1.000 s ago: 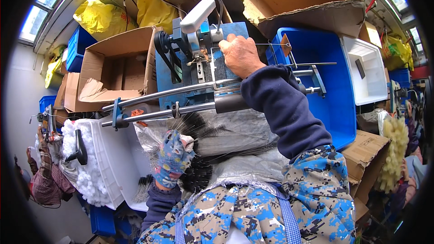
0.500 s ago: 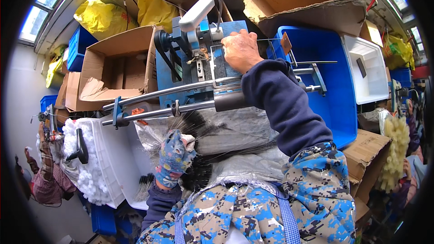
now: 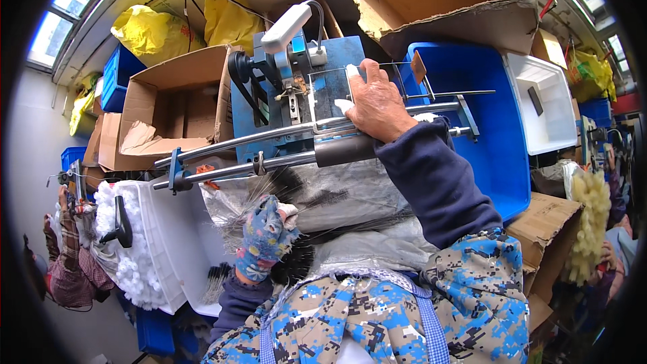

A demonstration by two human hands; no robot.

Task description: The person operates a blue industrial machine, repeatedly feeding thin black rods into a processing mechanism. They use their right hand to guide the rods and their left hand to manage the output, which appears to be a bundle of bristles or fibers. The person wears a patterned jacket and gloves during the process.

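My right hand (image 3: 379,99) lies over the right side of a blue bench machine (image 3: 344,50), beside a thin wire frame on its top. Its thumb and index finger are apart, both with white coverings at the tips. Nothing shows held in it. My left hand (image 3: 268,232), in a blue floral glove with bare-looking fingertips, is closed low over my lap. What it holds is hidden. Dark wire brushes (image 3: 295,263) with black bristles lie beside and under it, and thin wire stems fan out just above it. Two steel rods (image 3: 283,160) run across the machine's front.
Left of the machine stands an open cardboard box (image 3: 172,104); a large blue bin (image 3: 495,162) is to its right. A white tub (image 3: 168,236) sits near white fluffy pieces (image 3: 128,256). A grey sheet (image 3: 364,195) covers my lap. Other people work at far left and far right.
My right hand has shifted right and a little nearer, and its thumb and index finger have spread apart. My left hand has barely moved, staying closed near the brushes.
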